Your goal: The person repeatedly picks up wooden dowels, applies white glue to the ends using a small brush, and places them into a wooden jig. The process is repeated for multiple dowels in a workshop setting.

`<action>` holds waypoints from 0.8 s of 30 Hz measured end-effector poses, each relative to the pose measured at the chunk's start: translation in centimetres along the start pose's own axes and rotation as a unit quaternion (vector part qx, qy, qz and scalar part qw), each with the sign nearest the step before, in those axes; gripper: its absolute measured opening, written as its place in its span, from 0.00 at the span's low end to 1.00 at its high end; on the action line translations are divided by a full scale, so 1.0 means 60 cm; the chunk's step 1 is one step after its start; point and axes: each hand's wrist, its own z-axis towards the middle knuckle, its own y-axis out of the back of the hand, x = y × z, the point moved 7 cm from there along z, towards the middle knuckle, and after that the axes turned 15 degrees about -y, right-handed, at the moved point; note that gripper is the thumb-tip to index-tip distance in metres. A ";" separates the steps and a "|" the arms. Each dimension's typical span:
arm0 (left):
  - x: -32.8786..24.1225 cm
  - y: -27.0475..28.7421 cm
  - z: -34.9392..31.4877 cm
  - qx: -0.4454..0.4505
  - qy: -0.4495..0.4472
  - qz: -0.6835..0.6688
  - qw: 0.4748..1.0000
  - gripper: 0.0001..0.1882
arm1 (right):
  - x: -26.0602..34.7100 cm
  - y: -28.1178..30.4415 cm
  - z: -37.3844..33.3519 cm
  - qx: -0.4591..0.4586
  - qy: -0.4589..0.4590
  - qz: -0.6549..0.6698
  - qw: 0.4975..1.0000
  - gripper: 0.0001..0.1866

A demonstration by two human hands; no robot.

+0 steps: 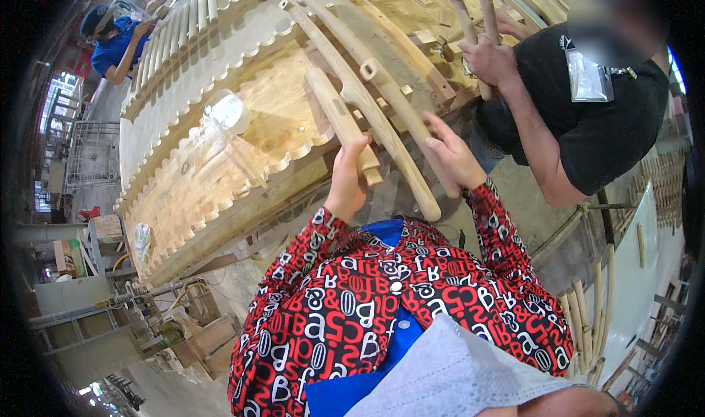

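In a red, black and white patterned shirt (396, 292), the person leans toward the bench (275, 97). The left hand (349, 176) grips the lower end of a short wooden piece (334, 108). The right hand (457, 158) is spread open at a slotted wooden bar (394, 99); whether it touches is unclear. Between the hands lies a long, curved wooden bar (382, 130). Beyond, a whitish container (229, 113) stands on the scallop-edged bench. At right, a co-worker in black (547, 116) grasps wooden bars; farthest, a person in blue (117, 46) is beside a row of rods (172, 41).
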 end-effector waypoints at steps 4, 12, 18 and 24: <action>-0.029 -0.035 -0.027 0.013 -0.126 0.040 0.991 0.18 | 0.066 0.006 -0.023 0.042 -0.014 -0.011 0.999 0.36; -0.094 -0.102 -0.002 0.185 -0.322 0.287 0.883 0.18 | 0.022 0.000 0.030 0.053 -0.090 0.302 0.948 0.34; 0.072 -0.024 -0.019 0.114 0.144 -0.060 0.981 0.17 | -0.121 -0.023 0.140 0.004 -0.161 0.314 0.935 0.30; 0.055 -0.021 0.008 0.175 0.056 -0.007 0.983 0.18 | -0.100 -0.003 0.135 -0.101 -0.124 -0.229 0.960 0.24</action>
